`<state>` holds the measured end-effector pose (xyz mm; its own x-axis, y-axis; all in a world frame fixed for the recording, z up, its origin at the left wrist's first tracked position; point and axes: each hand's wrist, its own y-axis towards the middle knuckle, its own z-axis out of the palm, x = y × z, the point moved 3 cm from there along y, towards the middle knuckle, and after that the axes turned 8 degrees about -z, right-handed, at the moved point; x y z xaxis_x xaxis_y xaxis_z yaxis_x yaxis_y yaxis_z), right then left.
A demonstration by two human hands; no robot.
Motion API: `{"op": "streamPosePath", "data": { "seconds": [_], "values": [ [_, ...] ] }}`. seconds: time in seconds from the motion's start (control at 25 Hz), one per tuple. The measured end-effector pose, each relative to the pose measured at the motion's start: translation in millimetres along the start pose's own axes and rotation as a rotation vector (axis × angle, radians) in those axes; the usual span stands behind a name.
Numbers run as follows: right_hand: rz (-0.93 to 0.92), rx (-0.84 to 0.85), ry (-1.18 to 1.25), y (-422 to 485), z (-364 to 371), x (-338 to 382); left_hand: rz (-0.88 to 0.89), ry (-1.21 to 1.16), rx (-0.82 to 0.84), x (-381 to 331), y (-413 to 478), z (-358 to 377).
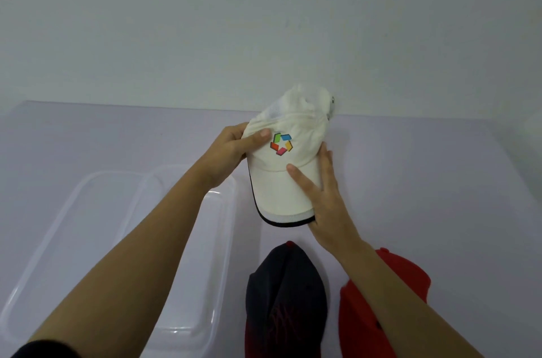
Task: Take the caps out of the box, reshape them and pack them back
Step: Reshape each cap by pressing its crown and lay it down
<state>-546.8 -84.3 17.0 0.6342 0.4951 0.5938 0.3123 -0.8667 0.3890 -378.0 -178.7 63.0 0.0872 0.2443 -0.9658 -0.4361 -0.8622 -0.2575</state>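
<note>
A cream cap (281, 178) with a multicoloured logo and a dark-edged brim is held above the table, brim pointing toward me. My left hand (231, 152) grips the left side of its crumpled crown, thumb on the front panel. Fingers of my right hand (322, 196) lie across the brim's right side, holding it. A dark navy cap (287, 296) lies on the table below, and a red cap (393, 305) lies to its right, partly hidden by my right forearm. A clear plastic box (205, 284) stands at the left, nothing visible inside.
A clear lid (67, 240) lies beside the box at the far left. The pale lilac table (440, 181) runs back to a plain white wall (264, 20) just behind the cream cap.
</note>
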Motion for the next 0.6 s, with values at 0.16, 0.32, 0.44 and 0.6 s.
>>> {"op": "streamPosePath", "data": {
  "seconds": [0.16, 0.32, 0.44, 0.6],
  "values": [
    [-0.035, 0.091, -0.036, -3, -3, -6, 0.02, 0.028, -0.127, -5, 3, -3],
    [0.263, -0.142, 0.262, 4, -29, -12, 0.026, 0.064, -0.206, -10, 4, 0],
    [0.435, -0.106, 0.47, 17, -41, -26, 0.019, 0.073, -0.141, -14, 2, 15],
    [0.467, -0.075, 0.968, 29, -35, -30, 0.018, -0.108, -0.014, -15, 5, 37]
  ]
}}
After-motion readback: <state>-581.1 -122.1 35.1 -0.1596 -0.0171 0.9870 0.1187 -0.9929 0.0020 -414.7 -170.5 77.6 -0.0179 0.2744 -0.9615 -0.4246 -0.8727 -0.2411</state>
